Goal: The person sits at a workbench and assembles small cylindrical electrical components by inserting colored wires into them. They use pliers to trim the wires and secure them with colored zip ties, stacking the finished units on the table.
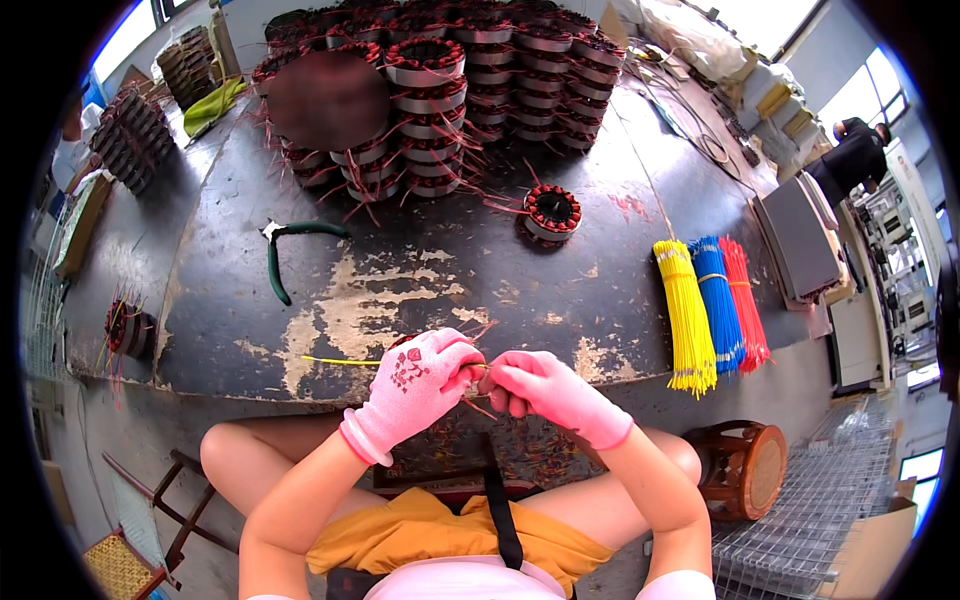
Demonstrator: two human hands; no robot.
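"Where are the hands?"

"Both wear pink gloves and meet at the near edge of a worn black workbench [610, 290]. The right hand [555, 392] pinches thin lead wires [478, 408] at its fingertips. The left hand [420, 376] curls just beside it; I cannot tell exactly what it grips."

"And the work itself?"

"A yellow wire [340, 361] sticks out leftward from under the left hand. What looks like a wound stator [404, 341] is mostly hidden beneath that glove."

"Which step is this?"

"Probably twisting wire ends together. The next move would call for a steady left hold and small, tight fingertip turns from the right."

"Tools?"

"Green-handled cutters [278, 250] lie ahead, to the left."
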